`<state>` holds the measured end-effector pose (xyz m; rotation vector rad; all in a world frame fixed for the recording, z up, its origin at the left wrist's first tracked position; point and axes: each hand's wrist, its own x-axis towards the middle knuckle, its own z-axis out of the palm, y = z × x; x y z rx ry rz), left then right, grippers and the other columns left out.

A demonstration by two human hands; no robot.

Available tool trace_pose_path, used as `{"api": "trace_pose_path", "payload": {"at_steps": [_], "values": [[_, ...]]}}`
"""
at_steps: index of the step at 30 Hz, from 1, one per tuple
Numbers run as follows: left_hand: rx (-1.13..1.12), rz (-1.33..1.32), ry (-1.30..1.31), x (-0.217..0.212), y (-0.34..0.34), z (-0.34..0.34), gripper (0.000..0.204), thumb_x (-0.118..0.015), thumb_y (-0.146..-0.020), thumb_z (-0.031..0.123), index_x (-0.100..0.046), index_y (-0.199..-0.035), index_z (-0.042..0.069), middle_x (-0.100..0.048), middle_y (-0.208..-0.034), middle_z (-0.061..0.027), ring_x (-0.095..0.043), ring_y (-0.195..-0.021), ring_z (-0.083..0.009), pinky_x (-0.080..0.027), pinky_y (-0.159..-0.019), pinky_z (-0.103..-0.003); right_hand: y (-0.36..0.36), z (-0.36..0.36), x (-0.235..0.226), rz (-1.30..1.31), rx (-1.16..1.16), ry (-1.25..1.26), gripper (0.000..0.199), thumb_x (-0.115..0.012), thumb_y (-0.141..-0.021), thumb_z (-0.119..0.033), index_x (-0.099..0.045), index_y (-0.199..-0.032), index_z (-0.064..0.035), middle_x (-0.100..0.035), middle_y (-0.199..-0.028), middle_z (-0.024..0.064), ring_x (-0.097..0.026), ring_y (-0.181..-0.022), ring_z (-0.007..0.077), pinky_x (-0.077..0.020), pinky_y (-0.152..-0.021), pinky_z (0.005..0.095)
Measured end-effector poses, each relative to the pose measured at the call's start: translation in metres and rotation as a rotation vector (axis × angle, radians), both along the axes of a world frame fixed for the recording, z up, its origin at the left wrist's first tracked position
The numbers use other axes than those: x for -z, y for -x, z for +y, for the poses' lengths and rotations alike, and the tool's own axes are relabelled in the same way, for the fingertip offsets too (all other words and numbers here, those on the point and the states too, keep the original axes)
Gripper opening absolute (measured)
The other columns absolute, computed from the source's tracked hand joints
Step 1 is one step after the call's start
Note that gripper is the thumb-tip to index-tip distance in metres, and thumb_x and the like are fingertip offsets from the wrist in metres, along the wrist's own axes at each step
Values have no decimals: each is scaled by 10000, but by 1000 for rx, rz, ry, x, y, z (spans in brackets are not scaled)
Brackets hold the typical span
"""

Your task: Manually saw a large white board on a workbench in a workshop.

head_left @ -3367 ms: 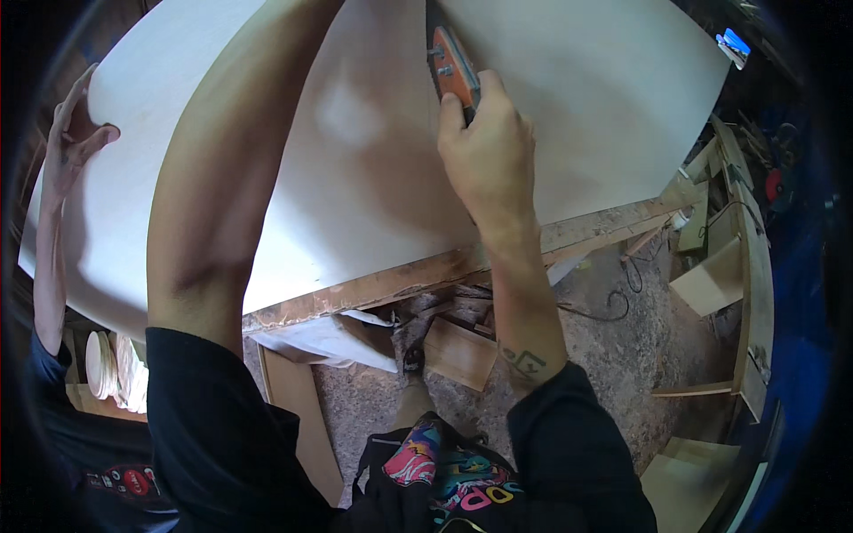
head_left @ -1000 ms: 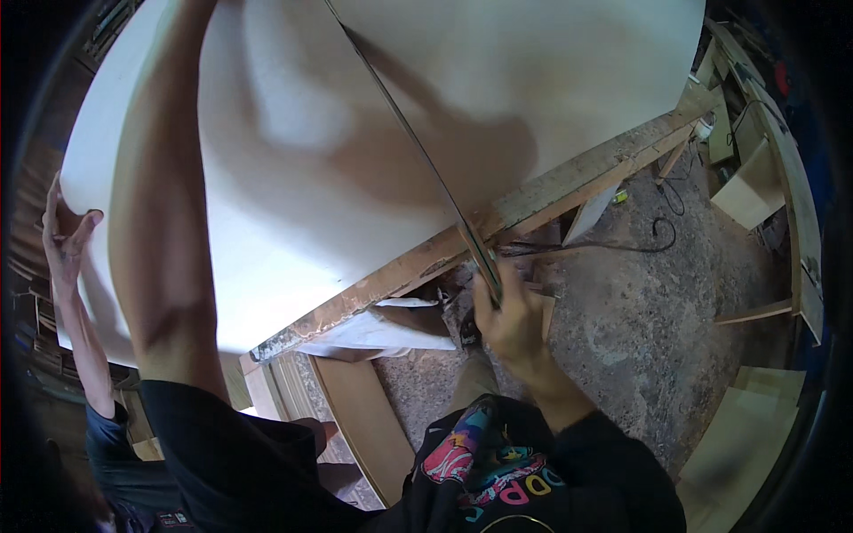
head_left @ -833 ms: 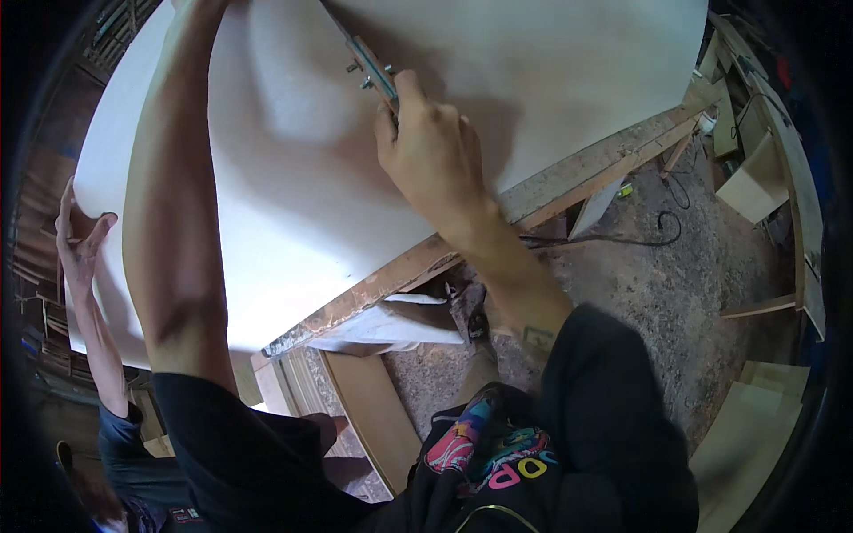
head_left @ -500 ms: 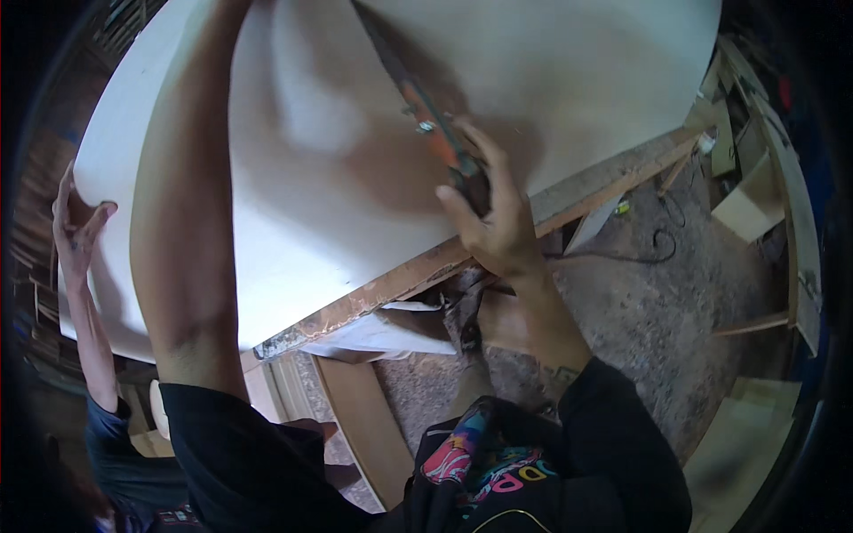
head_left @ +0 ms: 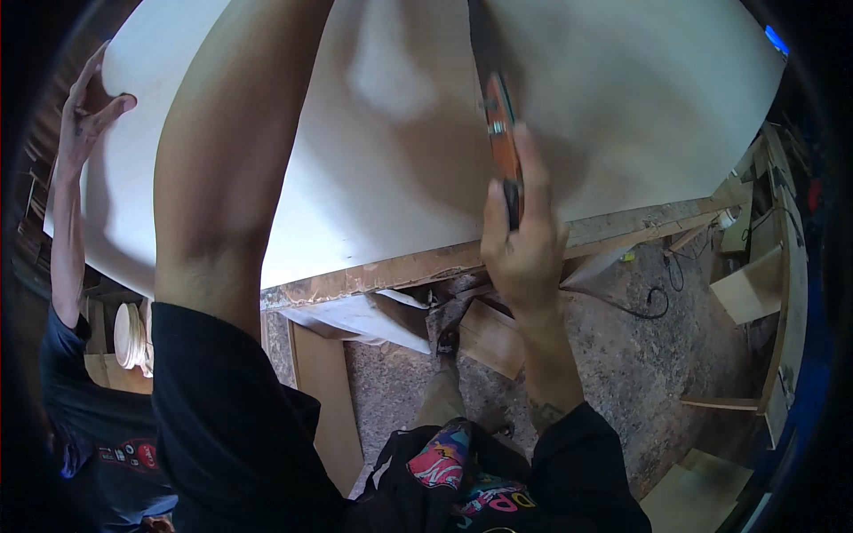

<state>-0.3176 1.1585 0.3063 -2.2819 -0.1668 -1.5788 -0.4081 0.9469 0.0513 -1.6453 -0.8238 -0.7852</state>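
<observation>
My right hand (head_left: 526,244) is closed around the orange and dark handle of what looks like a handsaw (head_left: 503,142). Its dark blade points away from me, over a large pale sheet (head_left: 391,204), and runs out past the top of the picture. How far the blade touches the sheet I cannot tell. My left forearm reaches across the sheet and leaves the view at the top, so my left hand is hidden from me. The sheet lies on a workbench with a worn wooden edge (head_left: 382,274).
At the far left, another person's hand (head_left: 84,120) grips the sheet's edge. Below the bench lie wooden panels (head_left: 324,404) and a black cable (head_left: 653,306) on the rough floor. A wooden frame (head_left: 775,333) stands at right, and round pale pieces (head_left: 131,338) sit at left.
The saw and my right hand have shifted right in view, and the blade now points more straight ahead. My view has turned a little, with the sheet and the bench edge lying at a flatter angle.
</observation>
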Motion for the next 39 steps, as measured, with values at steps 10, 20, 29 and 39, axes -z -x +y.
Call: {"api": "trace_pose_path", "payload": {"at_steps": [10,20,29,39], "values": [[140,-118,-91,-2,-15,1,420,-669,-784,546,-750,-799,134,-723,-827,-139,-698,-881,-316,-528,-823,-442,82,-44,88,61,56,141,581,-610,-909,-1,-377,-1440,11,-660,-1130,240,-704,-927,347,-565,-750,386],[217,-115,-70,0,-12,-9,391,-674,-785,527,-755,-796,145,-726,-817,-122,-703,-871,-298,-534,-818,-425,36,-14,60,21,79,86,540,-573,-952,-49,-372,-1452,-19,-631,-1213,265,-692,-1024,324,-566,-798,383],[212,93,87,-11,5,-22,373,-662,-790,518,-761,-828,161,-733,-816,-95,-708,-853,-280,-540,-818,-400,-15,29,-44,233,116,212,519,-587,-938,-49,-425,-1430,-44,-643,-1164,269,-705,-917,371,-554,-696,420],[178,292,217,-8,31,-32,357,-649,-796,509,-767,-864,178,-740,-816,-66,-715,-833,-260,-546,-819,-373,79,-50,114,46,52,155,596,-581,-914,6,-342,-1461,8,-561,-1336,258,-632,-1137,385,-538,-913,400]]}}
